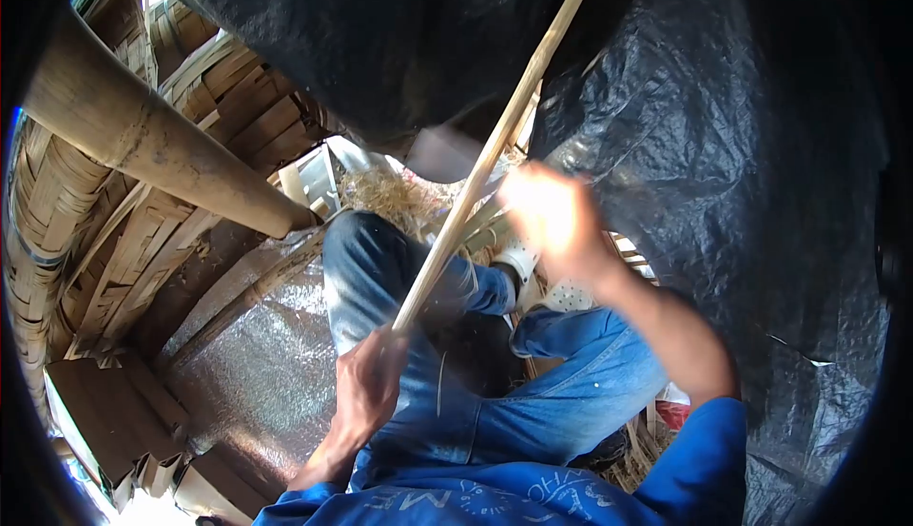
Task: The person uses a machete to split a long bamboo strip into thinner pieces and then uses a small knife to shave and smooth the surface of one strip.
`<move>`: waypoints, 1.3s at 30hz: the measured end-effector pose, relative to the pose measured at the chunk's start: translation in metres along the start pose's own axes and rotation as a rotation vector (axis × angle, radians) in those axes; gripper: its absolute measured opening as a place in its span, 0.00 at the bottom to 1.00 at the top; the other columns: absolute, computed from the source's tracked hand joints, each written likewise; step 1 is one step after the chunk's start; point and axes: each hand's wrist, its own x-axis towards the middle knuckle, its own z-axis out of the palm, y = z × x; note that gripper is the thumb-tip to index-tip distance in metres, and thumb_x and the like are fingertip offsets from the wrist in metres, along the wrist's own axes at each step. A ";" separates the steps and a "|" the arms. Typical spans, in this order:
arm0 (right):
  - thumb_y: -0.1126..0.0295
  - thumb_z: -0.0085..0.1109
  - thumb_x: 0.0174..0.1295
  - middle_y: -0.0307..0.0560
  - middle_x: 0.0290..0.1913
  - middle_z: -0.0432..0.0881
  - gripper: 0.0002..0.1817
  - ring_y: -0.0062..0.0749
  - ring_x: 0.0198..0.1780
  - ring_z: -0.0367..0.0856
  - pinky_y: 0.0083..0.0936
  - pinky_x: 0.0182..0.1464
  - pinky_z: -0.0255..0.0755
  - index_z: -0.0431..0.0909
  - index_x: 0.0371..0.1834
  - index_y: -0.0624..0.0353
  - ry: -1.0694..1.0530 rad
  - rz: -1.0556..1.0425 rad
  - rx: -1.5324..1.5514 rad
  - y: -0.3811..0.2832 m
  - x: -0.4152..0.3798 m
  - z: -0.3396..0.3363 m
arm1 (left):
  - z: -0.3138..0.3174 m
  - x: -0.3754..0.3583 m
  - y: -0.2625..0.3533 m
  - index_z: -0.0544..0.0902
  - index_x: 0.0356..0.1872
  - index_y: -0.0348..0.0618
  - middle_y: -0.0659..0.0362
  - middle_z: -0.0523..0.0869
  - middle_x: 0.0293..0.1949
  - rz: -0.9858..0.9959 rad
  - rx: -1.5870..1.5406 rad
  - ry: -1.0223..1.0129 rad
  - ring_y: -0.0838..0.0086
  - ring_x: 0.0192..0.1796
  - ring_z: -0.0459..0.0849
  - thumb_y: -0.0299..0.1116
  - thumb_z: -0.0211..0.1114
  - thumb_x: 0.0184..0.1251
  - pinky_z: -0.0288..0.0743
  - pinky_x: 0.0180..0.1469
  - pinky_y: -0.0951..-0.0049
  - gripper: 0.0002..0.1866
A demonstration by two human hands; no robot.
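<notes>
A long pale wooden or bamboo strip runs slantwise from the top of the view down to my left hand, whose fingers are wrapped round its lower end. Beside the strip's middle is my right hand, raised, blurred and overexposed, so its fingers cannot be made out. A blurred flat grayish shape shows just left of the strip; what it is cannot be told. Below the strip are my legs in blue jeans, bent and apart.
A thick bamboo pole slants in from the left, before woven bamboo panels. Black plastic sheeting hangs ahead and at the right. Fibrous shavings lie beyond my knee, and cardboard stands at the lower left.
</notes>
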 end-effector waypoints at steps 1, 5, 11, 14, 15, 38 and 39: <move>0.65 0.55 0.67 0.51 0.16 0.77 0.14 0.41 0.20 0.80 0.34 0.26 0.72 0.76 0.26 0.62 -0.007 0.008 0.005 0.004 0.010 -0.012 | 0.001 -0.001 -0.008 0.82 0.47 0.37 0.54 0.80 0.22 0.023 0.008 -0.007 0.72 0.24 0.79 0.30 0.60 0.70 0.72 0.29 0.70 0.10; 0.64 0.55 0.66 0.52 0.23 0.81 0.14 0.38 0.25 0.82 0.33 0.27 0.73 0.78 0.30 0.63 -0.205 0.074 -0.173 -0.026 -0.009 -0.012 | 0.018 -0.010 -0.005 0.83 0.48 0.37 0.56 0.79 0.22 -0.021 -0.092 -0.012 0.76 0.24 0.77 0.31 0.61 0.70 0.71 0.29 0.72 0.12; 0.68 0.52 0.69 0.48 0.18 0.78 0.12 0.24 0.20 0.75 0.26 0.21 0.64 0.79 0.29 0.62 -0.097 0.552 -0.220 -0.019 0.027 -0.042 | 0.024 -0.014 -0.024 0.82 0.53 0.37 0.61 0.72 0.24 -0.066 -0.261 -0.050 0.80 0.27 0.69 0.37 0.58 0.73 0.64 0.29 0.76 0.16; 0.69 0.58 0.61 0.53 0.22 0.80 0.09 0.39 0.22 0.80 0.33 0.26 0.71 0.79 0.28 0.62 -0.096 0.034 -0.047 -0.018 -0.019 -0.002 | 0.028 -0.014 -0.021 0.80 0.57 0.39 0.65 0.73 0.28 -0.178 -0.485 -0.122 0.82 0.30 0.68 0.40 0.57 0.74 0.63 0.33 0.80 0.19; 0.69 0.59 0.60 0.54 0.25 0.81 0.08 0.43 0.24 0.80 0.35 0.28 0.72 0.80 0.28 0.62 -0.208 -0.064 -0.192 -0.031 -0.027 0.001 | 0.028 -0.014 -0.018 0.79 0.58 0.39 0.65 0.74 0.30 -0.213 -0.527 -0.153 0.83 0.30 0.67 0.41 0.58 0.74 0.63 0.33 0.81 0.19; 0.70 0.57 0.61 0.50 0.24 0.79 0.07 0.37 0.23 0.79 0.31 0.25 0.70 0.78 0.29 0.61 -0.106 0.381 -0.167 -0.015 0.019 -0.040 | 0.018 -0.008 -0.031 0.80 0.56 0.37 0.62 0.81 0.30 -0.362 -0.920 -0.225 0.85 0.22 0.67 0.28 0.67 0.64 0.58 0.21 0.85 0.19; 0.71 0.54 0.63 0.52 0.25 0.79 0.08 0.36 0.24 0.79 0.31 0.24 0.67 0.78 0.28 0.60 -0.110 0.613 -0.232 -0.022 0.029 -0.050 | 0.021 -0.009 -0.030 0.80 0.56 0.37 0.62 0.81 0.30 -0.397 -0.949 -0.239 0.85 0.22 0.68 0.28 0.66 0.64 0.58 0.21 0.85 0.19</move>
